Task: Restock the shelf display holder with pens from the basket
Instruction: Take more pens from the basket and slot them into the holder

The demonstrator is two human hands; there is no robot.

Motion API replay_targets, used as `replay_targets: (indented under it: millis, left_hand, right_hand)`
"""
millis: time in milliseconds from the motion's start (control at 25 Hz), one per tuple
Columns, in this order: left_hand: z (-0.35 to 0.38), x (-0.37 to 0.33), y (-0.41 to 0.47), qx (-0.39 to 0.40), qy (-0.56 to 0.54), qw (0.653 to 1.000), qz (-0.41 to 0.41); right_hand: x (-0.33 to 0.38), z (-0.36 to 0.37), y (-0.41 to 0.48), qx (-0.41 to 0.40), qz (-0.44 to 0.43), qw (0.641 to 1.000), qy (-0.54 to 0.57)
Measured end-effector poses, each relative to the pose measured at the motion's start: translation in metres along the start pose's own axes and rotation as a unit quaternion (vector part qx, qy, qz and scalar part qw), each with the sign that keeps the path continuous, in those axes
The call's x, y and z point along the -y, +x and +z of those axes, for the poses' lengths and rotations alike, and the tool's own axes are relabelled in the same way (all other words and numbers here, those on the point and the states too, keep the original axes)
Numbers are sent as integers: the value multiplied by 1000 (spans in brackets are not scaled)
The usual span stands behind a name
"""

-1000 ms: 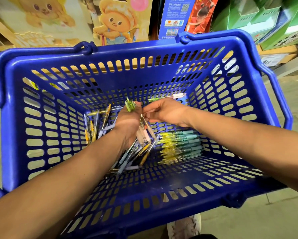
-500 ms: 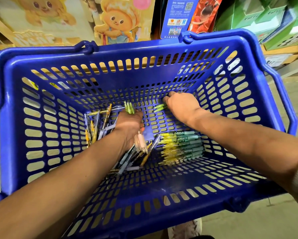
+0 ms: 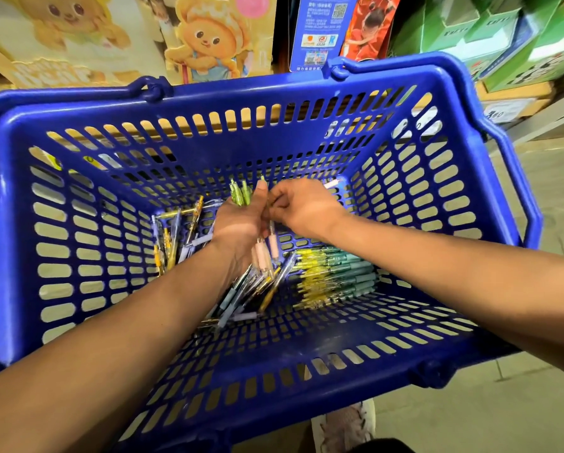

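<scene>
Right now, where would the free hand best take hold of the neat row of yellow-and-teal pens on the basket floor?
Take the row of yellow-and-teal pens across the teal barrels, from above: they lie flat, parallel and touching, so one grip spans several.

A shop: blue shopping basket [image 3: 274, 106], boxed goods [image 3: 519, 37] on shelving.

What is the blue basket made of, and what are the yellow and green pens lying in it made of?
The blue basket looks like hard moulded plastic: one even colour, a slight shine, neat slots cut through its walls. The yellow and green pens seem to be plastic too: the yellow ends look see-through and glossy, the green ends duller, perhaps a rubbery grip, though the picture is too blurry to be sure.
</scene>
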State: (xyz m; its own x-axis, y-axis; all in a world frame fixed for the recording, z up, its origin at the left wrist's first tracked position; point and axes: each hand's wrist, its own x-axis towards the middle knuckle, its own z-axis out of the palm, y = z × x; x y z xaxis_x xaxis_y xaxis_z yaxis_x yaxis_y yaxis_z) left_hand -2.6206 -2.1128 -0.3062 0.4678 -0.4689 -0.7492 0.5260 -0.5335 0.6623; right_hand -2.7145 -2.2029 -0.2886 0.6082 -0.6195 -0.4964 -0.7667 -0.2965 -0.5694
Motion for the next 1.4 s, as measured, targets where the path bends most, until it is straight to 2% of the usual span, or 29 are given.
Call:
replay_targets:
  millis: [120,160,240,280,320,360,400,440,480,520,600,680,880,1040,1120,1240,1320,1400]
  left_hand:
    - [-6,2,0,18,45,999,12]
    - [-8,1,1,15,54,998,15]
    - [-11,-3,5,-24,88,995,28]
    - [-12,-5,6,-47,112,992,37]
    - [-13,-6,7,-62,132,988,44]
    - [-14,-5,8,-68,142,986,48]
    - [-16,-5,8,-66,137,987,46]
    - [-18,-4,8,-57,110,991,39]
    - [-19,-3,8,-41,73,996,27]
    - [-19,-3,6,-22,35,999,14]
    - [-19,-3,3,-1,2,1000,-5]
    - [-20,-4,1,8,15,1000,-9]
    - [-22,-7,1,14,22,999,-27]
    - [-25,-10,1,20,3,999,-48]
    - [-27,-17,-2,36,-3,998,-61]
    - [-30,-29,-6,94,9,992,-89]
    - [-34,-34,-9,120,43,987,-93]
    - [-36,-38,-13,127,74,985,-94]
  right_hand:
    - [2,-12,-4,69,-8,995,71]
    - [0,-15,-6,106,-13,985,134]
    - [-6,-16,-8,151,-6,941,304]
    - [-9,-15,-7,149,10,922,358]
    - [-13,-13,-4,136,21,922,363]
    - [-16,-14,2,106,23,949,297]
    - [-21,-18,9,63,9,985,161]
    - [-27,-22,16,28,-19,999,5]
    - [-33,-24,22,14,-52,991,-120]
    - [-39,-27,27,20,-77,977,-200]
    - [-45,-27,35,49,-99,953,-283]
    - [-48,-19,37,65,-111,930,-344]
    - [-50,-12,44,98,-156,916,-356]
    - [-46,-18,44,108,-145,934,-308]
    - [-38,-14,36,88,-131,957,-246]
    - [-18,-9,25,41,-39,996,-62]
    - [-6,-4,19,39,25,997,70]
    - [1,-3,11,63,68,980,178]
